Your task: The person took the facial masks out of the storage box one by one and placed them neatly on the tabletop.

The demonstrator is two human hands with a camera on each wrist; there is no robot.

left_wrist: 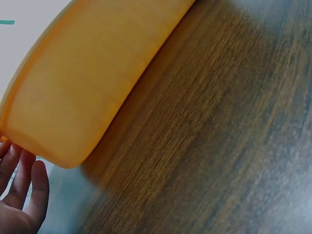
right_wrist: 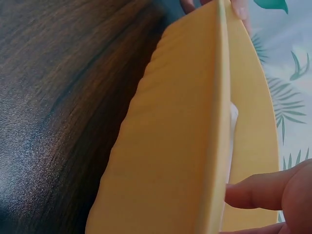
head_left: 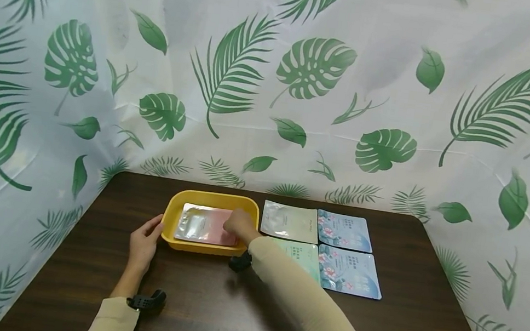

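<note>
A yellow plastic basket (head_left: 207,248) stands at the back left of the table. Inside lies a flat sheet-mask sachet (head_left: 203,224), silver on its left half and pink on its right. My left hand (head_left: 143,243) grips the basket's left end, thumb over the rim and fingers outside, as the right wrist view shows. In the left wrist view its fingers (left_wrist: 40,183) lie against the outer wall. My right hand (head_left: 240,224) reaches into the basket and pinches the sachet's right end. The near wall hides part of that grip in the right wrist view.
Right of the basket, two rows of sachets lie flat: a silver-and-cream one (head_left: 290,222), a green one (head_left: 301,255) partly under my right forearm, and two blue floral ones (head_left: 345,230). Behind the dark wooden table (head_left: 198,301) hangs a leaf-patterned cloth (head_left: 254,92).
</note>
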